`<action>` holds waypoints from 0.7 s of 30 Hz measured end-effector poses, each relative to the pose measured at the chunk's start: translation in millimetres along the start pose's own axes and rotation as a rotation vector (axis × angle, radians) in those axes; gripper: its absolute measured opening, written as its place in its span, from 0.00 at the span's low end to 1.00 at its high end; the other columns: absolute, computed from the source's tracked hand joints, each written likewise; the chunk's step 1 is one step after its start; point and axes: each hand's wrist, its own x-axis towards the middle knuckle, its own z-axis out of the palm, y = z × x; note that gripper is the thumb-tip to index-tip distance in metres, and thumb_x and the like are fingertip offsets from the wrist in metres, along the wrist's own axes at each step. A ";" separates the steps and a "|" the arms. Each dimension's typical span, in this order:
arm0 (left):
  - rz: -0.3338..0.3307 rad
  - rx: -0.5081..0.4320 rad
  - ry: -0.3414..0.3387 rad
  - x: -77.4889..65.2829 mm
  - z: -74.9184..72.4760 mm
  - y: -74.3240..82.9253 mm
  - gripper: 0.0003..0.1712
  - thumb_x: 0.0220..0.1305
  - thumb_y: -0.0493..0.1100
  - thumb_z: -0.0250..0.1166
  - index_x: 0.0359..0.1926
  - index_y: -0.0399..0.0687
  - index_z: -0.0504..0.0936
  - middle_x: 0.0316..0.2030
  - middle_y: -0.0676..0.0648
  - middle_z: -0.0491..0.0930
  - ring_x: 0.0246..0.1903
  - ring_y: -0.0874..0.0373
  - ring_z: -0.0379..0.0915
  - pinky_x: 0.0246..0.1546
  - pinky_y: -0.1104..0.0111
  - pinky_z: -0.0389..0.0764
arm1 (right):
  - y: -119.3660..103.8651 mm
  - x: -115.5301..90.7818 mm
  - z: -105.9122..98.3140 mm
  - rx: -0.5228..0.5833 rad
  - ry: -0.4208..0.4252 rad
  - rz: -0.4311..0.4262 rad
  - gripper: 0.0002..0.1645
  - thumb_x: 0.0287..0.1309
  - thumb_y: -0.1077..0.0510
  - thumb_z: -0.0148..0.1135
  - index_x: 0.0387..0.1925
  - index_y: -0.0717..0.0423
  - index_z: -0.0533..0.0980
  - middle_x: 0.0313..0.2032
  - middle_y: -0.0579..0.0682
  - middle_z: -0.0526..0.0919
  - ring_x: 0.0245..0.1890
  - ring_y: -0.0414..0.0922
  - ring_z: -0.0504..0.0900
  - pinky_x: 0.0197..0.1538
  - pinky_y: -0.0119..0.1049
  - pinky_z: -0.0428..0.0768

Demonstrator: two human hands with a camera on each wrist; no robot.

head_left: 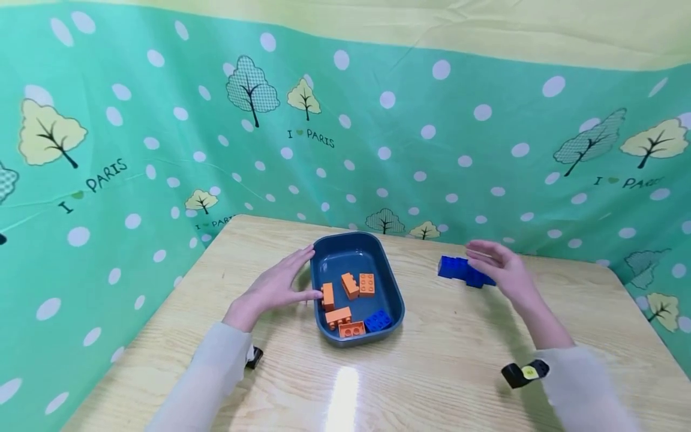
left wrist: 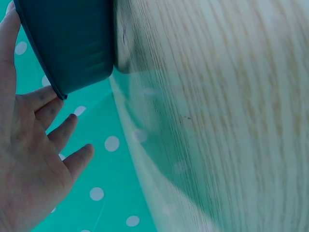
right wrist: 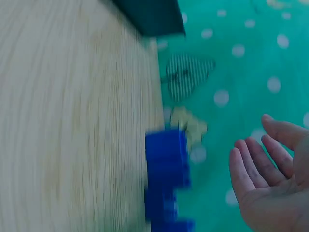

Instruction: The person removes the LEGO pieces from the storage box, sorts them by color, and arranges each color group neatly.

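A dark blue plastic box (head_left: 345,261) stands on the wooden table; its outer wall (left wrist: 77,43) shows in the left wrist view. Inside lie several orange toy bricks (head_left: 351,286) and a blue toy brick (head_left: 378,320). At the box's left rim, my left hand (head_left: 272,287) touches with thumb and fingertips spread apart. Farther right, some blue toy bricks (head_left: 453,268) sit in a row, apparently joined; the hand partly hides them in the head view. Above their right end hovers my right hand (head_left: 510,273), fingers slightly bent, holding nothing.
The light wooden table (head_left: 426,372) reaches back to a green dotted curtain (head_left: 388,144) hanging behind and to the left. Dark wrist cameras (head_left: 523,373) are strapped over both light sleeves.
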 end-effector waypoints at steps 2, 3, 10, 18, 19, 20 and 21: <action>0.003 0.002 0.006 -0.2 -0.1 0.1 0.62 0.54 0.75 0.65 0.79 0.53 0.50 0.80 0.48 0.46 0.78 0.42 0.46 0.73 0.40 0.59 | -8.7 2.1 14.9 0.027 -0.050 -0.007 0.35 0.69 0.49 0.60 0.71 0.59 0.64 0.68 0.56 0.73 0.55 0.23 0.78 0.56 0.14 0.75; 0.004 0.000 0.007 -0.6 0.0 0.3 0.62 0.54 0.74 0.65 0.79 0.53 0.50 0.80 0.48 0.46 0.78 0.42 0.46 0.73 0.40 0.59 | -12.7 2.7 22.9 0.043 -0.072 -0.013 0.34 0.69 0.50 0.61 0.70 0.59 0.64 0.68 0.57 0.73 0.56 0.25 0.78 0.57 0.15 0.75; -0.003 -0.004 0.008 -4.8 1.1 2.0 0.61 0.54 0.73 0.66 0.79 0.53 0.50 0.80 0.48 0.46 0.78 0.42 0.46 0.73 0.40 0.59 | -26.8 2.4 84.0 0.152 -0.262 -0.096 0.29 0.67 0.55 0.62 0.65 0.62 0.70 0.64 0.63 0.76 0.58 0.38 0.82 0.58 0.24 0.80; -0.011 0.001 0.007 -4.5 0.8 3.2 0.61 0.55 0.74 0.65 0.80 0.55 0.49 0.80 0.52 0.43 0.78 0.44 0.45 0.74 0.41 0.58 | -52.7 -1.9 132.7 0.102 -0.479 -0.087 0.24 0.71 0.54 0.57 0.64 0.59 0.72 0.64 0.60 0.77 0.64 0.57 0.77 0.64 0.39 0.81; -0.009 0.001 0.009 -4.4 0.7 3.4 0.60 0.55 0.74 0.64 0.79 0.55 0.49 0.80 0.51 0.43 0.78 0.43 0.45 0.74 0.41 0.58 | -56.3 -2.1 136.9 0.081 -0.504 -0.090 0.25 0.72 0.53 0.56 0.65 0.59 0.72 0.64 0.60 0.77 0.65 0.58 0.76 0.65 0.42 0.80; -0.008 0.001 0.014 -4.0 0.7 3.4 0.60 0.55 0.74 0.64 0.79 0.54 0.49 0.80 0.51 0.44 0.78 0.43 0.45 0.74 0.41 0.58 | -59.8 -2.4 140.6 0.059 -0.527 -0.087 0.25 0.72 0.52 0.56 0.65 0.59 0.71 0.64 0.60 0.76 0.65 0.58 0.76 0.65 0.45 0.80; -0.008 0.005 0.016 -3.6 0.6 3.4 0.61 0.55 0.75 0.64 0.79 0.54 0.50 0.80 0.51 0.44 0.78 0.43 0.46 0.74 0.41 0.58 | -62.7 -2.8 143.9 0.038 -0.548 -0.079 0.26 0.72 0.51 0.56 0.65 0.59 0.71 0.64 0.59 0.76 0.65 0.58 0.75 0.66 0.47 0.79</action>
